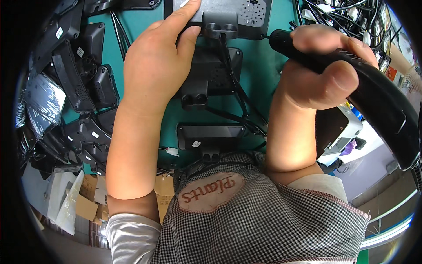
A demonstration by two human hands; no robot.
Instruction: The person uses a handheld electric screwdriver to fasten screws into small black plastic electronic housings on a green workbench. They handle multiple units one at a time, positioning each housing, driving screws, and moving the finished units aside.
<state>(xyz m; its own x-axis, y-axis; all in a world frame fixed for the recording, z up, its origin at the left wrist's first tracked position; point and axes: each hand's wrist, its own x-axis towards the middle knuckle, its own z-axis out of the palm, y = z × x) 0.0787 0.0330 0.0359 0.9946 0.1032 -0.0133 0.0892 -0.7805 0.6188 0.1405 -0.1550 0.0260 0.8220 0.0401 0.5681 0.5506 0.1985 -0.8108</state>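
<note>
A black plastic housing [254, 21] with a perforated grey face lies at the top of the view, its far part cut off. My left hand [156, 66] holds its left side, index finger stretched over the face and thumb at the near edge. In my right hand [314, 88] is a black electric screwdriver [380, 90], fingers closed round its body. The screwdriver's thin bit [266, 37] meets the housing's near right corner; the screw itself is too small to make out. A double-socketed bracket [220, 24] with black cables coming out sits at the housing's near edge.
Two similar black housings, one nearer [212, 136] and one in the middle [220, 70], lie on the green mat [259, 83]. More black units [81, 75] pile up at left, beside a plastic-wrapped one [46, 99]. Bundled cables [347, 17] fill the far right. Cardboard [88, 200] stands below left.
</note>
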